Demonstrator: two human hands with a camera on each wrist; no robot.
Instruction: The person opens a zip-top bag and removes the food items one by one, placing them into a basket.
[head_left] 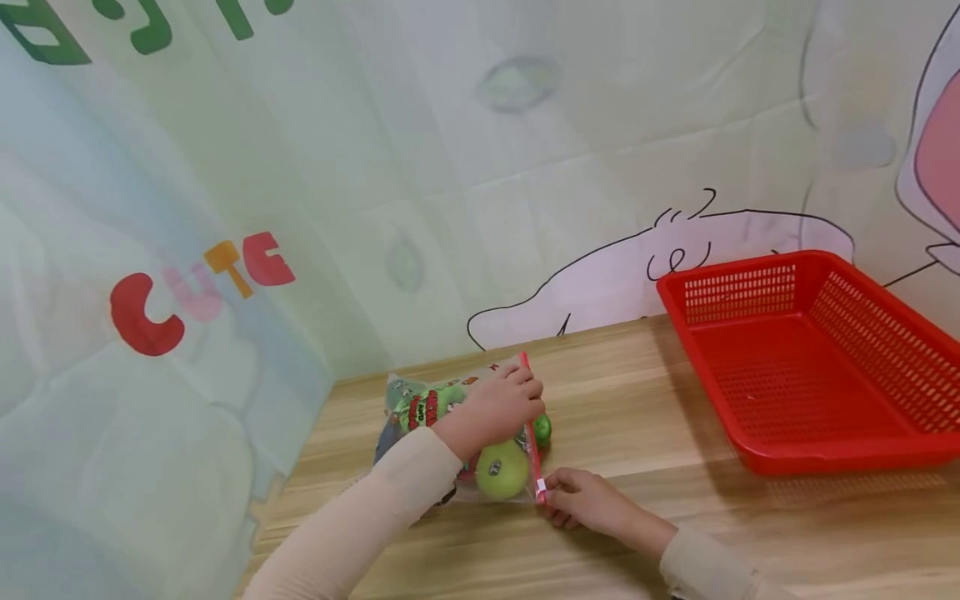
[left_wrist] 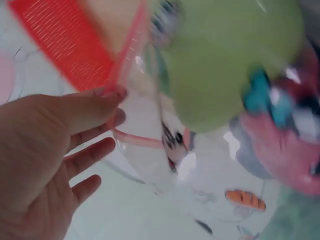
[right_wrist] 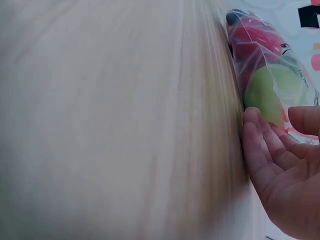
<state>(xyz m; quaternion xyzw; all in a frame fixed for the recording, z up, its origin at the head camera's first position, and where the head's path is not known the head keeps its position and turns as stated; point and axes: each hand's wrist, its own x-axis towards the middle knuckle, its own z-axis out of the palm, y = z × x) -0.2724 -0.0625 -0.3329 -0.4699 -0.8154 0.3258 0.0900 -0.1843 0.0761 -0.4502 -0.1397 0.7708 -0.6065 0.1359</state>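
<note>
- Left hand (head_left: pixel 495 406) pinches the red zip strip (head_left: pixel 534 454) at its far end; right hand (head_left: pixel 588 500) pinches the white slider (head_left: pixel 541 485) near its other end, the filled clear bag (head_left: pixel 431 410) stretching left from both grips.
- A green item (head_left: pixel 542 429) between the grips could jam the slider if it pokes through the mouth; whether it does cannot be told.
- Beneath, a wood-grain table (head_left: pixel 622 400); right of the grips, a red basket (head_left: pixel 787 383); beyond, a cartoon backdrop (head_left: pixel 420 125).
</note>
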